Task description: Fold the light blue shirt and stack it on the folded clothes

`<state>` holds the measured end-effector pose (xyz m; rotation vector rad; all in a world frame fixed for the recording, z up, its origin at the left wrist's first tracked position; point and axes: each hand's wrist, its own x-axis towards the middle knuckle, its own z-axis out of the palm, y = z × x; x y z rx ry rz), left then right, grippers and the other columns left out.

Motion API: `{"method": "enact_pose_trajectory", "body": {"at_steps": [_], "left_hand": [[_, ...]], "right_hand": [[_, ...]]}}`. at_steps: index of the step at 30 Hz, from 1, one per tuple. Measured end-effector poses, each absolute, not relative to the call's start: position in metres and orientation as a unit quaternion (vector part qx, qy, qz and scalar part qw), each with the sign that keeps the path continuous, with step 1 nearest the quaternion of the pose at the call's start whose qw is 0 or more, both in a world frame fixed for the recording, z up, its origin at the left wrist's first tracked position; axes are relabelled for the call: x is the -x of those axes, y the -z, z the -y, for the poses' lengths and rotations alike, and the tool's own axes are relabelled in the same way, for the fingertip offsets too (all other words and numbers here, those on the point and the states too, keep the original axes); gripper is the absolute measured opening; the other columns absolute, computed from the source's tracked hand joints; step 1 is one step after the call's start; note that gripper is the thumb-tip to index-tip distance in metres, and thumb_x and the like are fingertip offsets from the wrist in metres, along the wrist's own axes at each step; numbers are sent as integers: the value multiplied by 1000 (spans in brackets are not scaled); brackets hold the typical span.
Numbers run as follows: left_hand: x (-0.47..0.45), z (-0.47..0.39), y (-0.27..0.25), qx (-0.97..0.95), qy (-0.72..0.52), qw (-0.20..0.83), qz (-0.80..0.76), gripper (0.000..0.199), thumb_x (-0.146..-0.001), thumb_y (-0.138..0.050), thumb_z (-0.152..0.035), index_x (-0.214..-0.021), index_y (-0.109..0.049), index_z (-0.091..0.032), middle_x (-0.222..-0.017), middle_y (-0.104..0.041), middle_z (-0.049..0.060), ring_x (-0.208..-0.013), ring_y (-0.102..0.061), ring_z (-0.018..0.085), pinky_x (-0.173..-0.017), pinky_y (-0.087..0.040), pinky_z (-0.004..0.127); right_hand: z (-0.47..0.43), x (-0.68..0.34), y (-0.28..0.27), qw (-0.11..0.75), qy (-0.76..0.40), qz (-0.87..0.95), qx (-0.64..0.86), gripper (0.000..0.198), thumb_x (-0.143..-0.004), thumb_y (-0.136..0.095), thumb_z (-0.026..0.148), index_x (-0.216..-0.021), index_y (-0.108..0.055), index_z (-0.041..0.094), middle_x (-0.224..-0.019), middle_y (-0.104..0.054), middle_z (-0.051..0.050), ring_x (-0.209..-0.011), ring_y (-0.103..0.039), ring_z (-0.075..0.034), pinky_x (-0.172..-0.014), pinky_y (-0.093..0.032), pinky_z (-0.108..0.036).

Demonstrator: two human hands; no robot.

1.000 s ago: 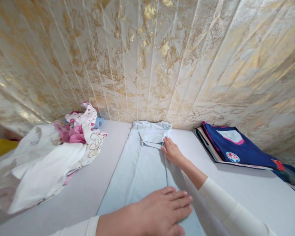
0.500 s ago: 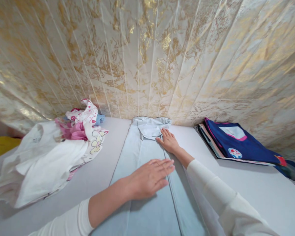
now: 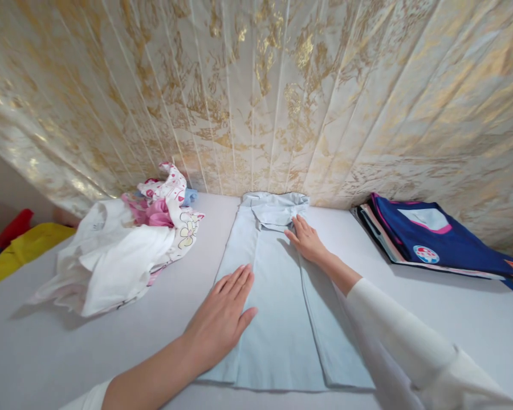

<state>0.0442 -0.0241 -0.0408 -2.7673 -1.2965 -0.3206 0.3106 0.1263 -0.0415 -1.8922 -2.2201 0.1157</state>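
Note:
A pale blue shirt [image 3: 277, 307] lies lengthwise on the white surface, its sides folded inward and its collar end at the back. My left hand [image 3: 222, 316] rests flat near the shirt's left edge, fingers stretched out and close together. Farther back, my right hand [image 3: 308, 239] lies with fingers extended beside the bunched, folded-over part of the cloth [image 3: 277, 212]. Its fingertips touch that part's right edge. Neither hand is gripping anything. The palms and the cloth beneath them are hidden.
To the left is a loose heap of white and pink clothes [image 3: 123, 250]. Beyond it are a yellow cloth [image 3: 34, 247] and a red item [image 3: 15, 226]. A folded stack topped by a navy garment [image 3: 448, 236] sits at the right. A gold-patterned curtain [image 3: 256, 97] hangs behind.
My left hand has moved left from the shirt's middle to its left side. My right hand stays by the bunched part. The view has shifted, showing the shirt's near edge.

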Motion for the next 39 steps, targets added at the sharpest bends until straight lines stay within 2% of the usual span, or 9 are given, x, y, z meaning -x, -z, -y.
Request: {"method": "enact_pose_trajectory", "body": {"at_steps": [3, 10, 17, 23, 25, 29, 33, 36, 39], "left_hand": [[-43, 21, 39, 900, 105, 35, 422, 55, -103, -31, -45, -146, -36, -11, -154, -32, 12, -143, -29, 23, -112, -30, 39], [-38, 26, 46, 904, 129, 68, 402, 55, -103, -31, -43, -147, -36, -9, -153, -34, 14, -141, -33, 25, -109, -33, 39], [-35, 32, 47, 902, 153, 94, 392, 64, -102, -36, -42, -155, -14, -14, -153, -35, 11, -138, -38, 25, -108, -35, 37], [-22, 52, 49, 906, 160, 105, 379, 83, -96, -45, -53, -155, 3, -20, -151, -37, 9, -134, -44, 26, -104, -38, 34], [-14, 57, 46, 913, 156, 92, 365, 91, -92, -48, -59, -154, 6, -20, -149, -40, 9, -132, -47, 28, -100, -41, 34], [-18, 50, 25, 931, 125, 32, 341, 87, -93, -47, -58, -154, 6, -24, -151, -35, 8, -134, -44, 30, -101, -41, 35], [-64, 17, 4, 969, 72, -48, 230, 67, -99, -40, -53, -154, -19, -21, -154, -28, 9, -140, -34, 27, -109, -35, 39], [-112, -9, 10, 987, 61, -61, 136, 63, -101, -36, -52, -148, -34, -12, -152, -32, 14, -141, -33, 27, -111, -33, 41], [-151, -23, 34, 993, 75, -26, 86, 43, -107, -25, -28, -144, -40, -13, -149, -39, 9, -138, -39, 23, -108, -37, 36]], "right_hand": [[-80, -308, 41, 117, -42, 789, 602, 62, -100, -33, 48, -150, -28, 13, -159, -22, -13, -147, -18, -21, -116, -25, -39], [26, -320, 42, 160, -8, 838, 521, 60, -101, -33, 47, -154, -21, 21, -159, -23, -11, -146, -21, -24, -113, -33, -47], [61, -322, 54, 149, 29, 842, 518, 69, -100, -39, 44, -156, -8, 19, -159, -21, -13, -146, -21, -27, -112, -34, -49], [78, -318, 66, 148, 14, 858, 492, 95, -89, -51, 58, -155, 8, 21, -157, -18, -16, -142, -26, -36, -106, -41, -53], [84, -320, 74, 147, 3, 864, 481, 100, -85, -57, 58, -155, 4, 21, -155, -21, -16, -139, -31, -38, -104, -44, -55], [86, -328, 71, 121, -30, 863, 490, 70, -87, -60, 38, -151, -31, 33, -148, -39, -8, -129, -49, -35, -91, -55, -47], [55, -338, 26, 103, -105, 846, 512, 50, -91, -51, 35, -141, -48, 30, -133, -60, -9, -112, -64, -30, -89, -55, -44], [8, -344, -4, 117, -143, 802, 567, 44, -94, -36, 24, -134, -55, 22, -126, -66, -11, -110, -65, -27, -92, -53, -42], [-44, -347, -10, 140, -167, 791, 572, 46, -90, -35, 16, -130, -57, 16, -130, -63, -12, -119, -60, -25, -99, -48, -40]]}}
